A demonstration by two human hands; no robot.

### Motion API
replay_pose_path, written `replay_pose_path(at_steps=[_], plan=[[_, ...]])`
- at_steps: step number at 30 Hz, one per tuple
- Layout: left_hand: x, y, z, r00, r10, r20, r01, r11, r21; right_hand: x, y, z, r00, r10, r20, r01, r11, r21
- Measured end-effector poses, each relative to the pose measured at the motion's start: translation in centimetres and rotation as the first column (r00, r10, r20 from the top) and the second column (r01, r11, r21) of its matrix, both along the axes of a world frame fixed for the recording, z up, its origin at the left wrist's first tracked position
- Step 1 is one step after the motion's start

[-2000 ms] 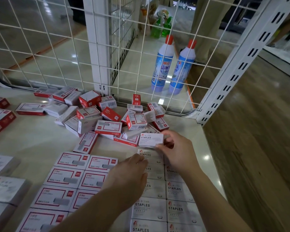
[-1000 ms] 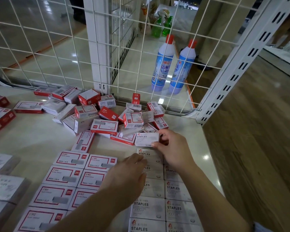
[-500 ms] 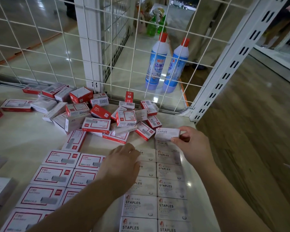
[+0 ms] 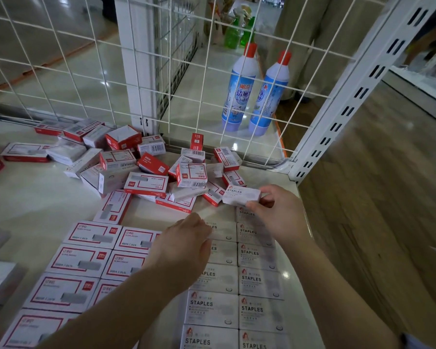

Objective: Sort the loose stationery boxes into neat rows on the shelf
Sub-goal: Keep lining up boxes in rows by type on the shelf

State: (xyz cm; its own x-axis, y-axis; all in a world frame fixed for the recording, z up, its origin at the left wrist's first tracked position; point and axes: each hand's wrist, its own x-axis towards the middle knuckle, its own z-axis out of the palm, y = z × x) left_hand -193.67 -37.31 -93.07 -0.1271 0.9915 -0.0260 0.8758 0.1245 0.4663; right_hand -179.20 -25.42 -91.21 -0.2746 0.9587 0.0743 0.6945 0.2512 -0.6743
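Since a second ago my right hand [image 4: 278,212] has carried the pinched staples box [image 4: 241,195] rightward, above the right row's [image 4: 258,278] far end. My left hand [image 4: 184,244] rests flat, fingers relaxed, on the neighbouring row. Next I set it down.

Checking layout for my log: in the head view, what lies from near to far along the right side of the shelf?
White STAPLES rows → right hand holding a STAPLES box → loose pile → wire grid → two blue bottles.
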Motion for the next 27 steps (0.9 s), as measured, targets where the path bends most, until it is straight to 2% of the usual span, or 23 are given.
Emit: replay_pose_path(at_steps=[10, 19, 23, 27], plan=[[0.0, -0.3, 0.0, 1.000, -0.026, 0.009, 0.026, 1.000, 0.010, -1.8, 0.0, -0.3, 0.999, 0.041, 0.019, -0.041, 0.999, 0.010], [0.1, -0.4, 0.2, 1.000, -0.005, 0.022, 0.005, 1.000, -0.031, -0.6, -0.5, -0.6, 0.981, 0.195, 0.015, -0.192, 0.973, -0.129], [0.0, -0.2, 0.2, 1.000, -0.014, 0.016, 0.015, 0.998, -0.053, -1.5, -0.6, -0.7, 0.965, 0.253, 0.066, -0.247, 0.965, -0.086], [0.0, -0.2, 0.2, 0.999, -0.013, 0.033, 0.015, 0.998, -0.059, -1.8, -0.4, -0.8, 0.942, 0.282, 0.182, -0.273, 0.959, -0.077]])
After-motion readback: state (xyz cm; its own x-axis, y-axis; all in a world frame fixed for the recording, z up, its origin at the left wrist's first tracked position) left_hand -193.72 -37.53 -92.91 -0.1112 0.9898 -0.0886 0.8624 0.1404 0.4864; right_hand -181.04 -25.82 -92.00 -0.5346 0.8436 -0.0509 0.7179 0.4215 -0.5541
